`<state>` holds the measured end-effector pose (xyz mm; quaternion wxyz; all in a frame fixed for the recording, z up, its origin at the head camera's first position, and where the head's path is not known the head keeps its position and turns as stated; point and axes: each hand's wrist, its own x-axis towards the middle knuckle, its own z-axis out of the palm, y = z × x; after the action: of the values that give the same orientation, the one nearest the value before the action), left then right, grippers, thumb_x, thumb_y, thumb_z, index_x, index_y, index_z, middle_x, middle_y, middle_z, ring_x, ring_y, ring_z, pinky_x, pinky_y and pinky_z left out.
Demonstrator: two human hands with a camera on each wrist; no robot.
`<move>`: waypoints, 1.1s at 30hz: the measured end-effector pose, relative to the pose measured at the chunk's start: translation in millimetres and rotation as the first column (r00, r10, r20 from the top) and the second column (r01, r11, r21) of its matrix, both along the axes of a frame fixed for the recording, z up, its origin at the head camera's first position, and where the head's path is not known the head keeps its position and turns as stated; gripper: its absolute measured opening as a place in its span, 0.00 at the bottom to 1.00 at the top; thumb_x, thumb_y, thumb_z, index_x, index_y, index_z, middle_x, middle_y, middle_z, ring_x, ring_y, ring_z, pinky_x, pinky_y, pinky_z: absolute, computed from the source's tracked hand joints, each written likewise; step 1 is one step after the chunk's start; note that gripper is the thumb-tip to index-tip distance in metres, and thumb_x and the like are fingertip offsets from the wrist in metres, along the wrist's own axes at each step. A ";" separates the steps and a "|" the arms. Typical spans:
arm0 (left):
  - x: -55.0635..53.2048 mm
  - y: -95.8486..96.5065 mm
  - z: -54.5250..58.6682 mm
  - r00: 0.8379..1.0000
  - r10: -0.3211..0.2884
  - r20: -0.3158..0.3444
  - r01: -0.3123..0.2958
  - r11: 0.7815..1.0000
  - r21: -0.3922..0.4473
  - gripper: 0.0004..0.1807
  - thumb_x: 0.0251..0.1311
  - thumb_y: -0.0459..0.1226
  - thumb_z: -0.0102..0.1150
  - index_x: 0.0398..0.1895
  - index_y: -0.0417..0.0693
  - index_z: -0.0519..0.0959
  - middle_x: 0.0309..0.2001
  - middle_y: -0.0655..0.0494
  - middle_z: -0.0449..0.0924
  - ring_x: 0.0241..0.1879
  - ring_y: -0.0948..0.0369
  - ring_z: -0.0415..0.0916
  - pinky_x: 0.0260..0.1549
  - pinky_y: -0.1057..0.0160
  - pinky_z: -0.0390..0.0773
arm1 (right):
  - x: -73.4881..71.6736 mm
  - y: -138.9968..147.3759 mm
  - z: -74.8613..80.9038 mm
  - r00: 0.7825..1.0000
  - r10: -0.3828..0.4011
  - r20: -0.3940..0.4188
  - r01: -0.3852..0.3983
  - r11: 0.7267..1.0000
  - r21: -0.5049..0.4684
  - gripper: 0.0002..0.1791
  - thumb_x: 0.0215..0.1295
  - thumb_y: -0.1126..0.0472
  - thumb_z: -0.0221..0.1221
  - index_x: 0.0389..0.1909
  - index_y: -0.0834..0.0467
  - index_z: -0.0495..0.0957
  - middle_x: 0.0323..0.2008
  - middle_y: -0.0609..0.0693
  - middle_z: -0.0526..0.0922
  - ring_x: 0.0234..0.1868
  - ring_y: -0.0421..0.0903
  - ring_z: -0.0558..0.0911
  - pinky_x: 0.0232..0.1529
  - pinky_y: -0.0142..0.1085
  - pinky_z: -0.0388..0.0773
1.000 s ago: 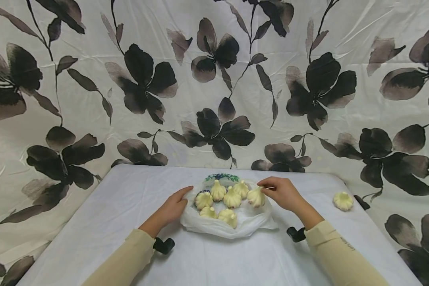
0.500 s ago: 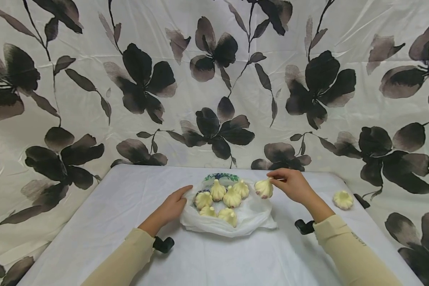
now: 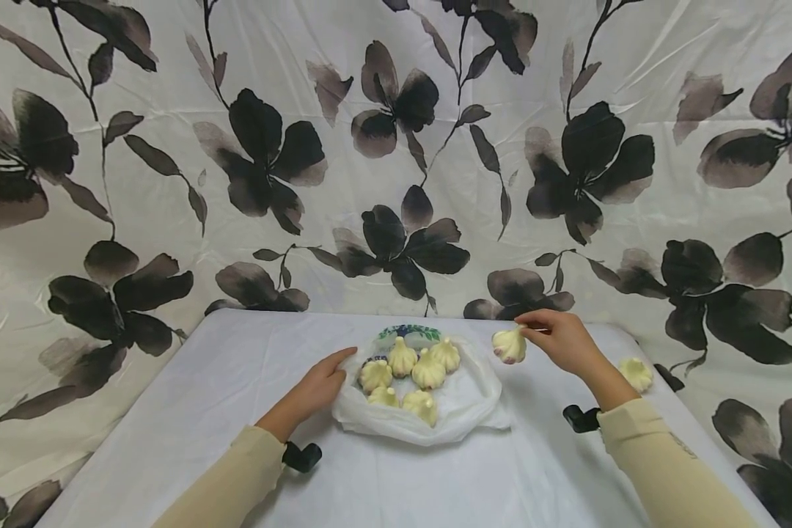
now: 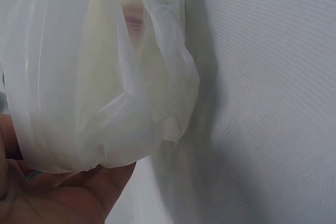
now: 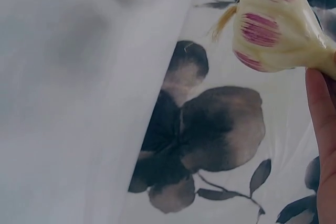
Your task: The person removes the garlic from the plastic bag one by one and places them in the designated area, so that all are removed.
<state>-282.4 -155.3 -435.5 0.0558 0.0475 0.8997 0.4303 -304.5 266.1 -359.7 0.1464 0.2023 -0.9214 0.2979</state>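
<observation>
Up in the air to the right of the bag, a garlic bulb (image 3: 509,345) dangles from my right hand (image 3: 564,341), which pinches it by its stem. In the right wrist view this bulb (image 5: 275,27) shows purple streaks and a tuft of brown root. My left hand (image 3: 313,389) holds the left rim of a white plastic bag (image 3: 429,434), and the left wrist view has its fingers (image 4: 68,198) partly hidden behind the plastic (image 4: 58,93). Several more garlic bulbs (image 3: 402,357) sit inside the bag's open mouth.
Another garlic bulb (image 3: 636,372) lies near the right edge of the white-covered table (image 3: 383,491), just beyond my right wrist. A floral cloth (image 3: 396,169) hangs behind the table. Green and blue print (image 3: 409,332) marks the bag's far side.
My right hand has lifted the garlic bulb out over the bag's right rim and carried it rightward, clear of the bag. My left hand has stayed at the bag's left rim.
</observation>
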 end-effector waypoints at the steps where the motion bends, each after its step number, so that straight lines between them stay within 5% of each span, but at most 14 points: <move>1: 0.5 0.3 -0.6 1.000 0.001 0.001 -0.001 1.000 -0.003 0.29 0.69 0.34 0.34 0.74 0.53 0.59 0.75 0.45 0.55 0.75 0.44 0.49 0.72 0.40 0.52 | 0.0 2.8 0.0 1.000 -0.007 0.004 0.007 1.000 0.004 0.14 0.65 0.62 0.61 0.49 0.60 0.82 0.47 0.59 0.85 0.46 0.58 0.85 0.43 0.48 0.85; 33: 5.9 1.4 0.5 1.000 -0.018 -0.021 0.017 1.000 -0.021 0.29 0.69 0.33 0.35 0.75 0.49 0.58 0.75 0.43 0.55 0.75 0.43 0.50 0.72 0.40 0.52 | -7.7 78.4 -11.1 0.963 -0.240 0.125 0.230 0.969 0.091 0.17 0.68 0.61 0.55 0.55 0.64 0.78 0.53 0.66 0.80 0.53 0.64 0.79 0.48 0.54 0.80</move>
<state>-276.5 -154.0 -435.0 0.0503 0.0594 0.9044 0.4196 -312.2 344.5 -370.8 0.1101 0.0761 -0.9573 0.2564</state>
